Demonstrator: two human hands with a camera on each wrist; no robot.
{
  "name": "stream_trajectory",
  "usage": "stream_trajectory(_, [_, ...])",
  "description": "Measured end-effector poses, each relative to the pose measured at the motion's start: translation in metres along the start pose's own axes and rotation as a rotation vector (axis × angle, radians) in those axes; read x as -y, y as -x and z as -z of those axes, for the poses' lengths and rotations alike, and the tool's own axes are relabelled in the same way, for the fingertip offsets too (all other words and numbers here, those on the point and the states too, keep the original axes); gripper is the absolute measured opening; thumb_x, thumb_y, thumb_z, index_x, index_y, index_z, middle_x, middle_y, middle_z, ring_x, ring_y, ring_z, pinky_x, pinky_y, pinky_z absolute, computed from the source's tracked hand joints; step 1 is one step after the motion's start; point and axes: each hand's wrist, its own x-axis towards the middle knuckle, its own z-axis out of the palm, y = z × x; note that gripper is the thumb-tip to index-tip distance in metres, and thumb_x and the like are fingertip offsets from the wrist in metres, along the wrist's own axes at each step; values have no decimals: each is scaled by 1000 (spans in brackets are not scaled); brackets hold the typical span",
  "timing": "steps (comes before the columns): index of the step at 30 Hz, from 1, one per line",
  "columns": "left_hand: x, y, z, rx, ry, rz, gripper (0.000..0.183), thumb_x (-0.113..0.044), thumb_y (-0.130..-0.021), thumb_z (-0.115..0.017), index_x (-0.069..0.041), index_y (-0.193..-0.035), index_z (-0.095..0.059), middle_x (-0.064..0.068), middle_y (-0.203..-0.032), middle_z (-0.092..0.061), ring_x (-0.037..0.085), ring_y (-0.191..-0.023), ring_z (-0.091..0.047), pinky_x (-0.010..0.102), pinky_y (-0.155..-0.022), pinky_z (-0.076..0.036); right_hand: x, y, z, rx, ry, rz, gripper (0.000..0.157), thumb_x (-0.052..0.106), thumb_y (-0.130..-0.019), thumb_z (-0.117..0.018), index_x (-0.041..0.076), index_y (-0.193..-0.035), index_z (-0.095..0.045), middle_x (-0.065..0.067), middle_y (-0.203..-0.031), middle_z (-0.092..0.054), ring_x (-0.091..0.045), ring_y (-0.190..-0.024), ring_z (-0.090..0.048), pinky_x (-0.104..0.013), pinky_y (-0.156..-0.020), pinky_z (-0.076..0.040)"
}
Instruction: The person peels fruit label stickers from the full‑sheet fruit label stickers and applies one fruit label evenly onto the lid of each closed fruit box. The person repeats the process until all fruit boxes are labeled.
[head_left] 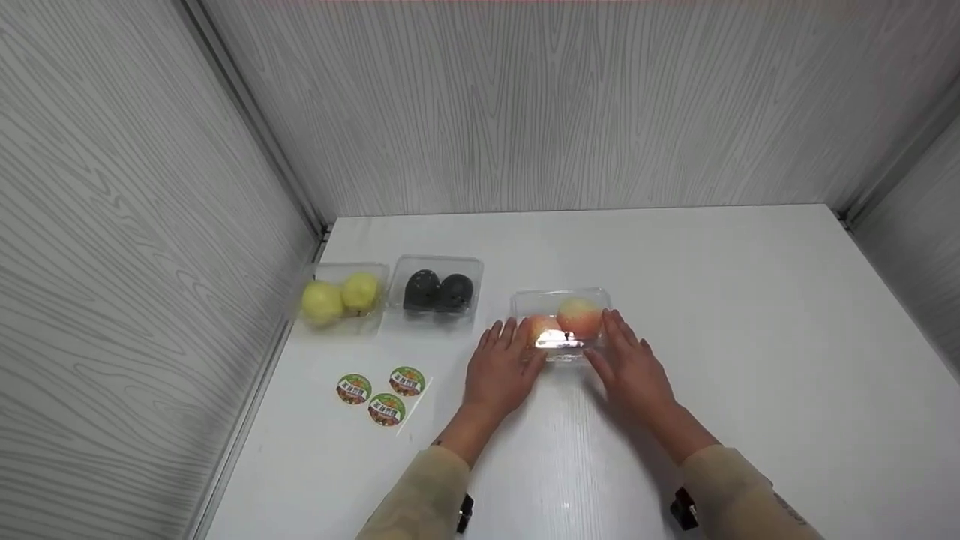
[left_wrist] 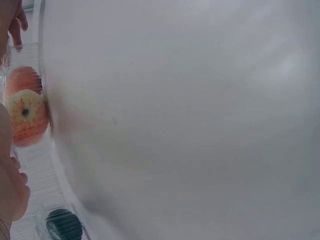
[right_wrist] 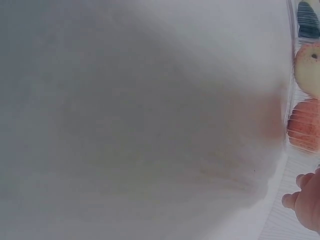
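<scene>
Apple box, clear plastic, sits around the middle of the white table, two red-and-yellow apples side by side inside. Left hand at its left side, right hand at its right; both with fingers extended, neither gripping. Left of it: dark-fruit box, clear, two dark fruits inside; just beside that, farther left, yellow-fruit box, two yellow-green fruits. Nearer the person: three round printed stickers.
</scene>
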Motion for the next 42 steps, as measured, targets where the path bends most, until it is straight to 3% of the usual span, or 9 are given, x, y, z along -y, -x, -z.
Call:
stream_trajectory(8, [-3, -2, 3, 21, -46, -2, 63, -53, -108, -52, -10, -154, -55, 17, -151, -59, 37, -145, -50, 47, -121, -35, 0, -1, 5, 30, 15, -20, 79, 42, -108, -60, 9, -169, -24, -18, -172, -27, -41, -157, -27, -63, -124, -21])
stream_trajectory(16, [4, 4, 25, 55, 20, 65, 67, -56, -109, -49, -10, -158, -50, 15, -157, -54, 33, -150, -44, 45, -124, -31, 1, 1, 11, -16, 4, 9, 80, 40, -106, -64, 8, -169, -25, -19, -172, -26, -43, -159, -22, -64, -125, -15])
stream_trajectory(23, [45, 25, 57, -44, 56, 125, 62, -49, -109, -55, -2, -150, -58, 19, -148, -62, 34, -141, -55, 47, -121, -36, 24, 1, 18, -61, -6, 46, 79, 41, -105, -66, 10, -168, -29, -15, -173, -27, -36, -160, -22, -57, -128, -13])
stream_trajectory(27, [78, 43, 73, -114, 62, 182, 56, -44, -107, -61, 1, -140, -66, 20, -137, -68, 36, -131, -63, 52, -118, -40, 49, 2, 13, -92, -29, 140, 75, 36, -102, -71, 8, -164, -39, -14, -170, -35, -34, -157, -31, -56, -127, -19])
stream_trajectory(29, [94, 51, 82, -117, 68, 244, 56, -44, -106, -62, 1, -138, -67, 20, -136, -69, 36, -130, -64, 52, -117, -40, 63, 4, 9, -85, -38, 196, 73, 32, -101, -73, 8, -163, -42, -14, -169, -38, -34, -156, -34, -55, -126, -23])
stream_trajectory(34, [130, 66, 93, -44, 55, 394, 60, -45, -107, -59, 5, -141, -63, 24, -139, -66, 40, -133, -60, 54, -119, -37, 96, 6, -8, -5, -26, 330, 69, 32, -103, -71, 9, -162, -44, -11, -168, -40, -32, -155, -36, -53, -124, -29])
stream_trajectory(38, [149, 72, 90, 48, 22, 445, 63, -43, -107, -58, 8, -144, -59, 31, -143, -60, 48, -137, -55, 58, -118, -37, 117, 5, -24, 79, -16, 415, 67, 38, -106, -66, 12, -163, -43, -10, -167, -41, -31, -154, -38, -51, -124, -30])
stream_trajectory(42, [157, 76, 82, 165, 4, 479, 66, -44, -107, -57, 8, -147, -55, 33, -148, -54, 52, -141, -48, 60, -119, -34, 131, 2, -39, 156, 0, 447, 66, 39, -107, -64, 13, -164, -42, -11, -166, -43, -30, -153, -40, -51, -124, -29])
